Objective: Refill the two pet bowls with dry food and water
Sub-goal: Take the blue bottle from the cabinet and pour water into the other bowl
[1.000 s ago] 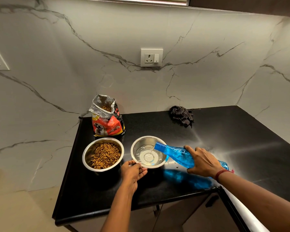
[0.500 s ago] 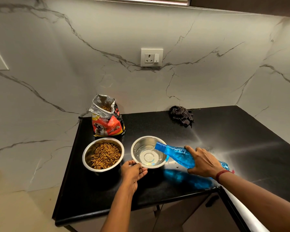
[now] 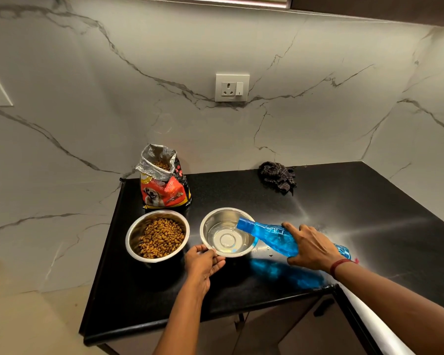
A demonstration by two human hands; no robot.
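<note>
The right hand (image 3: pixel 312 248), its grip closed round the body of the blue water bottle (image 3: pixel 274 235), tilts the neck over the rim of the right steel bowl (image 3: pixel 210 221), where a shallow pool of water lies; the left hand (image 3: pixel 203 261) pinches that bowl's near rim. A steeper tilt could send water past the far rim onto the black surface (image 3: pixel 369 213). It could also splash into the kibble-filled left bowl (image 3: pixel 132 235) just beside it.
</note>
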